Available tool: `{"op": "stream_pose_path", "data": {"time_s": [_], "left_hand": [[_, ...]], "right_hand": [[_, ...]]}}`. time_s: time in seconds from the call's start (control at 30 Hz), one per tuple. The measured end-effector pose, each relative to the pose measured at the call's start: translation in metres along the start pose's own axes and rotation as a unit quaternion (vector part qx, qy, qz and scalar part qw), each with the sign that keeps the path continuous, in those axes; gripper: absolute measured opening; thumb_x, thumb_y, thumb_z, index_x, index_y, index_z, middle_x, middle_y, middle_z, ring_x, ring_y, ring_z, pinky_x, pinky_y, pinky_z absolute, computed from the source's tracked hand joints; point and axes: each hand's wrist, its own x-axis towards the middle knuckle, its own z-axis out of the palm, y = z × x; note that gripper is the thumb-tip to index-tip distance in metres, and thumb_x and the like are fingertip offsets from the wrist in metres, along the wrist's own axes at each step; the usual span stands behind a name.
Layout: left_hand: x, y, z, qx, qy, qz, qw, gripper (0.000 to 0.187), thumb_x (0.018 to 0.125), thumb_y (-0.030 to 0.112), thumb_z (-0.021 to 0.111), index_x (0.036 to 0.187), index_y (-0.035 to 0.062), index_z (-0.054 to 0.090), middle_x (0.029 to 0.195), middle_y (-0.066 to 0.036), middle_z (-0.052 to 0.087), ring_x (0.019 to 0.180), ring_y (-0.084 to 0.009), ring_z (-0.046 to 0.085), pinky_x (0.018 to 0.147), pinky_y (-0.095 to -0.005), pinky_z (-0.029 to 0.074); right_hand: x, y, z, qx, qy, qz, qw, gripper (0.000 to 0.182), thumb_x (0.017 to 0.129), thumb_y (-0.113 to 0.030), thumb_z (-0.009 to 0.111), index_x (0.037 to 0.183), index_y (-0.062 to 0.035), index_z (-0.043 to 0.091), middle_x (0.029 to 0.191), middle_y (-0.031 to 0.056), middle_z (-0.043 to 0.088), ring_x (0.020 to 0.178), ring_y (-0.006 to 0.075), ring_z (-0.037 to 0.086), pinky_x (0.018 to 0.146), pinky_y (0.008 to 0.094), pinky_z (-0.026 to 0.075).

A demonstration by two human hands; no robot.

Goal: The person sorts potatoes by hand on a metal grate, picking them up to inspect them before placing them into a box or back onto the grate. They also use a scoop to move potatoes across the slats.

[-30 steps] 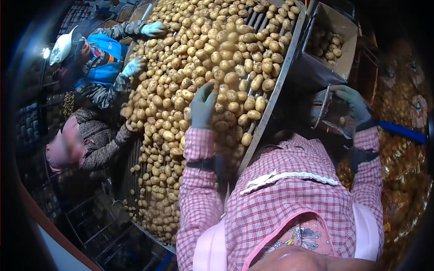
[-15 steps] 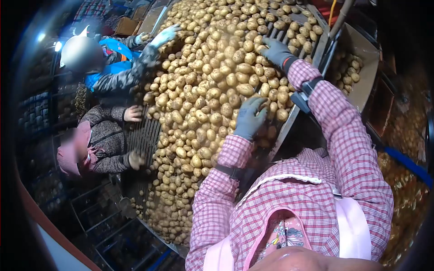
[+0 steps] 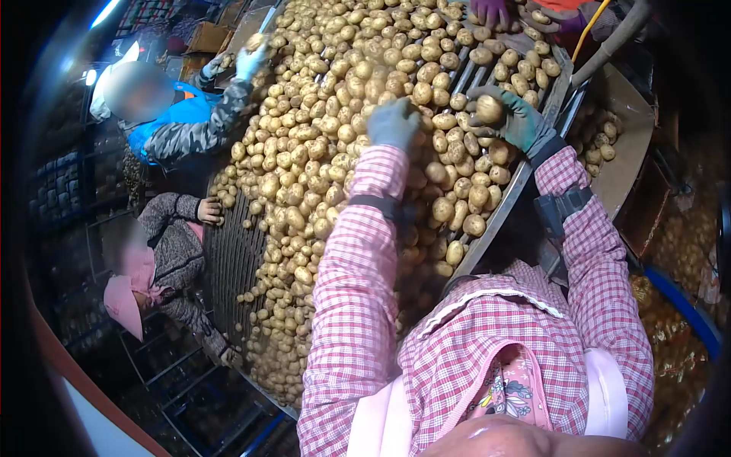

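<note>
In a grey-green glove, my right hand (image 3: 521,126) is closed round a potato (image 3: 488,110) near the right rail of the sorting table. My left hand (image 3: 394,123), gloved in grey, hovers over or touches the heap of potatoes (image 3: 304,137) at mid-table. Its fingers point away from me and are blurred, so their grip is hidden. Loose potatoes (image 3: 478,194) lie between my two forearms, against the metal rail (image 3: 499,212).
Across the table, a person in a blue vest (image 3: 183,122) holds a potato; another in a pink cap (image 3: 124,305) rests a hand by dark slats (image 3: 232,244). A purple-gloved hand (image 3: 489,11) works at the far end. Beyond the rail, a bin (image 3: 628,103) contains potatoes.
My right hand has drawn back toward the rail and now holds a potato. My left hand has moved forward and left over the heap. The pink-capped person's hands have spread apart.
</note>
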Motion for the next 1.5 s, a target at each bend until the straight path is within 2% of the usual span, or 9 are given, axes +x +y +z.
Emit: {"op": "stream_pose_path", "data": {"time_s": [0.5, 0.63, 0.8, 0.87, 1.07, 1.13, 1.17, 1.37, 1.5], "left_hand": [[0.035, 0.002, -0.033, 0.057, -0.042, -0.088, 0.994, 0.034, 0.089, 0.038, 0.073, 0.115, 0.0166, 0.068, 0.122, -0.008, 0.064, 0.121, -0.0261, 0.056, 0.103, -0.0381, 0.044], [0.028, -0.007, -0.029, -0.182, 0.023, -0.081, 0.980, 0.037, 0.083, 0.025, 0.073, 0.117, 0.0111, 0.069, 0.116, -0.011, 0.069, 0.109, -0.0299, 0.064, 0.099, -0.0390, 0.050], [-0.063, 0.037, 0.010, -0.611, -0.093, 0.001, 0.786, 0.044, 0.086, 0.016, 0.075, 0.126, -0.0004, 0.067, 0.114, -0.012, 0.074, 0.100, -0.0193, 0.070, 0.088, -0.0326, 0.055], [-0.090, 0.043, -0.001, -0.579, -0.083, 0.019, 0.811, 0.037, 0.089, 0.019, 0.074, 0.121, 0.0009, 0.070, 0.111, -0.012, 0.074, 0.098, -0.0207, 0.070, 0.087, -0.0329, 0.055], [-0.085, -0.041, -0.045, -0.325, 0.129, 0.006, 0.937, 0.030, 0.091, 0.020, 0.069, 0.116, 0.0037, 0.072, 0.112, -0.014, 0.071, 0.105, -0.0279, 0.067, 0.096, -0.0372, 0.052], [-0.075, -0.069, -0.033, -0.310, 0.133, -0.043, 0.940, 0.033, 0.089, 0.024, 0.069, 0.116, 0.0044, 0.072, 0.115, -0.015, 0.070, 0.107, -0.0298, 0.065, 0.097, -0.0385, 0.051], [-0.071, -0.076, -0.017, -0.342, 0.109, -0.076, 0.930, 0.034, 0.089, 0.025, 0.069, 0.115, 0.0046, 0.072, 0.115, -0.015, 0.069, 0.108, -0.0303, 0.064, 0.097, -0.0392, 0.050], [-0.070, -0.001, 0.008, -0.213, 0.208, 0.124, 0.947, 0.032, 0.088, 0.025, 0.069, 0.115, 0.0098, 0.070, 0.117, -0.015, 0.066, 0.111, -0.0326, 0.059, 0.100, -0.0416, 0.047], [-0.073, 0.008, -0.010, -0.330, 0.061, 0.101, 0.936, 0.037, 0.090, 0.025, 0.071, 0.123, 0.0065, 0.068, 0.128, -0.016, 0.065, 0.118, -0.0333, 0.060, 0.106, -0.0417, 0.045]], "right_hand": [[0.039, 0.029, 0.027, -0.156, 0.101, 0.009, 0.982, 0.025, 0.099, -0.017, 0.058, 0.114, -0.0040, 0.073, 0.091, 0.0081, 0.068, 0.070, 0.0148, 0.064, 0.055, 0.0257, 0.058], [0.027, 0.033, 0.030, -0.088, 0.112, 0.074, 0.987, 0.044, 0.105, -0.037, 0.053, 0.123, 0.0001, 0.067, 0.104, 0.0130, 0.068, 0.071, 0.0184, 0.064, 0.058, 0.0278, 0.058], [-0.002, 0.061, 0.038, -0.158, 0.072, 0.020, 0.985, 0.045, 0.103, -0.041, 0.056, 0.125, -0.0017, 0.060, 0.094, 0.0111, 0.070, 0.065, 0.0181, 0.068, 0.048, 0.0283, 0.056], [-0.030, 0.037, 0.043, -0.133, 0.007, 0.158, 0.978, 0.042, 0.103, -0.040, 0.058, 0.117, -0.0010, 0.061, 0.090, 0.0072, 0.068, 0.062, 0.0136, 0.065, 0.045, 0.0285, 0.054], [-0.134, -0.027, -0.034, -0.207, 0.141, -0.018, 0.968, 0.045, 0.100, -0.032, 0.063, 0.130, 0.0016, 0.059, 0.098, 0.0097, 0.070, 0.060, 0.0114, 0.065, 0.049, 0.0215, 0.052], [-0.164, -0.089, -0.074, -0.385, 0.199, 0.084, 0.897, 0.045, 0.097, -0.024, 0.069, 0.134, 0.0001, 0.058, 0.106, 0.0048, 0.068, 0.086, 0.0095, 0.066, 0.074, 0.0215, 0.055], [-0.174, -0.095, -0.097, -0.497, 0.247, -0.013, 0.831, 0.042, 0.098, -0.019, 0.067, 0.135, -0.0002, 0.058, 0.112, 0.0018, 0.067, 0.100, 0.0077, 0.061, 0.090, 0.0223, 0.049], [-0.068, -0.066, 0.005, -0.395, 0.124, -0.033, 0.910, 0.031, 0.099, -0.019, 0.066, 0.124, -0.0013, 0.069, 0.115, 0.0031, 0.069, 0.105, 0.0101, 0.061, 0.094, 0.0243, 0.047], [0.041, -0.015, 0.043, -0.439, 0.071, 0.007, 0.896, 0.030, 0.100, -0.023, 0.063, 0.120, -0.0031, 0.070, 0.101, -0.0006, 0.069, 0.088, 0.0060, 0.060, 0.078, 0.0220, 0.050]]}}
